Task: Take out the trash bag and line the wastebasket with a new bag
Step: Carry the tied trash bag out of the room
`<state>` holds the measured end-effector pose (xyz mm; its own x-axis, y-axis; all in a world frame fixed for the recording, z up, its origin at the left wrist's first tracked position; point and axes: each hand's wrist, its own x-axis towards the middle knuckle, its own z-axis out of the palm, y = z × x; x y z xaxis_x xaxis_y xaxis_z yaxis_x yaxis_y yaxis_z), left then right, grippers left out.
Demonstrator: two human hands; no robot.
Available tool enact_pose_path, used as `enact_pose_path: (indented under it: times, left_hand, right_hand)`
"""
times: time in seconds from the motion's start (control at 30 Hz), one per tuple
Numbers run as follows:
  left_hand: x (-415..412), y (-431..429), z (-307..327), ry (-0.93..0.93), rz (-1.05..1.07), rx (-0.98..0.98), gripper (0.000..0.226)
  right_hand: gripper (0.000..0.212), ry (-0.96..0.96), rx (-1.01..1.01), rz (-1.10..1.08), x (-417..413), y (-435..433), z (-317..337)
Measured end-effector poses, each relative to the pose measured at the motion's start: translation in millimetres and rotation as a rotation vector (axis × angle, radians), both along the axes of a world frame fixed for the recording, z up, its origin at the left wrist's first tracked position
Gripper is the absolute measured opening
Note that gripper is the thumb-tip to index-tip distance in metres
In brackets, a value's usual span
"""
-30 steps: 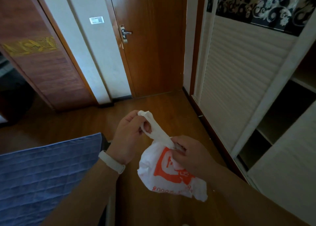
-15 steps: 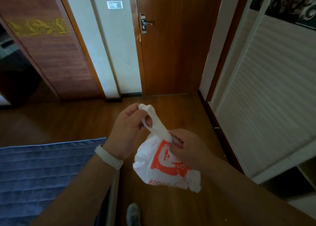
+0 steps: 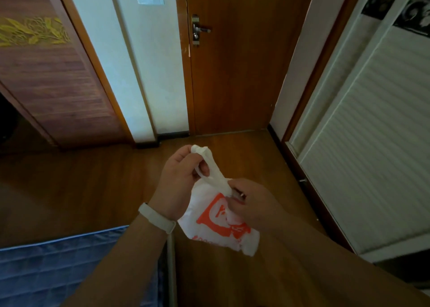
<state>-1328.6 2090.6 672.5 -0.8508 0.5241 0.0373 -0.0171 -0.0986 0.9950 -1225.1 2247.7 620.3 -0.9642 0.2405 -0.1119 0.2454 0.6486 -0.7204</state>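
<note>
While tied-off handles stretch between both hands, carrying white bag (image 3: 218, 216) with orange print above wooden floor (image 3: 93, 190), facing closed door (image 3: 232, 62). Left hand (image 3: 179, 181) clenched on handle loop (image 3: 204, 165), right hand (image 3: 253, 204) fingers (image 3: 235, 190) pinching bag neck. Looks like knotting or carrying out; next probably freeing a hand for door handle (image 3: 201, 29). Wastebasket not in view

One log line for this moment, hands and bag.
left hand: grips bag handle loop | right hand: pinches bag neck | white bag: held above floor
</note>
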Motion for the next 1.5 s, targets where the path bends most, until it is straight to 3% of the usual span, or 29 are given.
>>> enact_pose_path:
  times: [0.2, 0.63, 0.93, 1.3, 1.5]
  left_hand:
    - [-57, 5, -13, -0.031, 0.025, 0.038, 0.022]
    - [-218, 103, -15, -0.015, 0.129, -0.174, 0.021]
    - [-304, 172, -5, 0.091, 0.167, -0.273, 0.024]
    - [-428, 214, -24, 0.03, 0.165, -0.242, 0.026]
    - [-531, 227, -36, -0.104, 0.116, -0.154, 0.025]
  right_hand:
    - [0.027, 0.0, 0.025, 0.034, -68, 16, 2]
    - [0.026, 0.0, -0.115, 0.095, -241, 113, -38]
    - [0.026, 0.074, -0.076, 0.151, -335, 181, -27]
    - [0.025, 0.033, 0.005, 0.053, -441, 227, -41]
    - [0.028, -0.031, 0.043, 0.012, -533, 233, -39]
